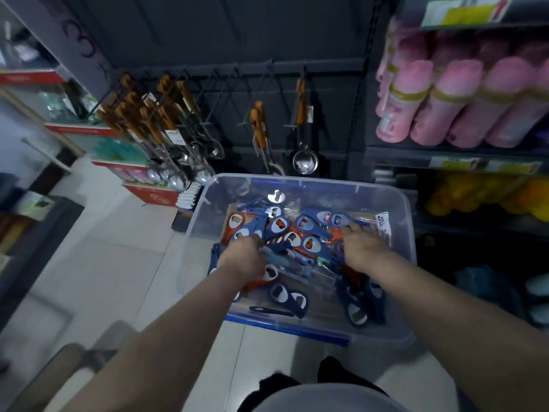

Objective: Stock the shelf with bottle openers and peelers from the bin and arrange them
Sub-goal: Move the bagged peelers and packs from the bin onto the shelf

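A clear plastic bin stands on the floor below the hook wall. It holds several blue and orange bottle openers in a loose pile, with clear packets among them. Both my hands are down inside the bin. My left hand grips blue openers at the pile's left side, fingers curled under. My right hand reaches into the right side, its fingers curled on a blue opener. The fingertips of both hands are partly hidden by the openers.
Dark pegboard hooks above the bin carry orange-handled spoons at left and a ladle at centre; several hooks are bare. Pink rolls fill the right shelf. Red-edged shelves stand left. White floor tiles lie left of the bin.
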The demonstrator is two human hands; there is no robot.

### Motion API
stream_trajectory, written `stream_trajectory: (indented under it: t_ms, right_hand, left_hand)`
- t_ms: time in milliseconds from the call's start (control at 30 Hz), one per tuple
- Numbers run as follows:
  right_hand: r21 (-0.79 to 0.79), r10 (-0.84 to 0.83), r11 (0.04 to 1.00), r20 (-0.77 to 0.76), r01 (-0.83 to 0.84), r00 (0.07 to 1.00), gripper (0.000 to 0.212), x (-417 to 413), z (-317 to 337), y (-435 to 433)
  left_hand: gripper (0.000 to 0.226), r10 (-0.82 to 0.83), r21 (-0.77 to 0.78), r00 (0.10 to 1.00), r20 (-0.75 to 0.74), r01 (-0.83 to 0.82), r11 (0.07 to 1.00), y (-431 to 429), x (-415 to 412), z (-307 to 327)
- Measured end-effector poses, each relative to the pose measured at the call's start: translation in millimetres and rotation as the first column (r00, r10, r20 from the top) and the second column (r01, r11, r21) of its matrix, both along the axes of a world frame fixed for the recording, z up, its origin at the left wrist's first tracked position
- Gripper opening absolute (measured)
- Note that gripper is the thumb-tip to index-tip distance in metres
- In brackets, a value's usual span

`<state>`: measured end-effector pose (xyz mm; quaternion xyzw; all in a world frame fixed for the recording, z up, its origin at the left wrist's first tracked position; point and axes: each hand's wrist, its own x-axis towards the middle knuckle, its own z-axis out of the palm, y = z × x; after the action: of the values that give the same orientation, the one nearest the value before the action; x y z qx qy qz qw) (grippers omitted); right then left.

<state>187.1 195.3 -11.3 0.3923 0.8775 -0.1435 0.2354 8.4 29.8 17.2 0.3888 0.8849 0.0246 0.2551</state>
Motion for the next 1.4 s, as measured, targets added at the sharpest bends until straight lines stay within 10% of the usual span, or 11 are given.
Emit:
stream_trajectory:
  t_ms: [333,667,933,1167,1400]
  right_hand:
    - [-0.048,-0.359,0.933,-0.152,0.355,0.921,0.071,-6,-25,-8]
    - [0.022,-0.477,0.873,-0.168,0.487,0.863,0.062,9,-28,-16]
    - [-0.012,-0.456,0.885,-0.226,0.466,0.861,0.035,28,14,-23]
    - [-0.118,-0.547,0.834,-0.297,0.538,0.783,0.031,39,42,-34]
    - [-0.059,-0.523,0.838,-0.367,0.542,0.769,0.043,36,37,-39]
  left_hand:
    - [0.029,-0.248,0.002,0.967,0.053,0.248,0.969,6,-28,-14]
    - [0.045,-0.717,-0.243,0.669,-0.196,0.675,0.696,17,0,-38]
    - [0.019,-0.313,0.014,0.945,-0.095,0.316,0.949,36,-34,-27]
    - [0.038,-0.662,0.063,0.745,0.082,0.659,0.750,40,9,-44]
    - [0.055,-0.759,-0.230,0.625,0.184,0.778,0.585,20,-13,-44]
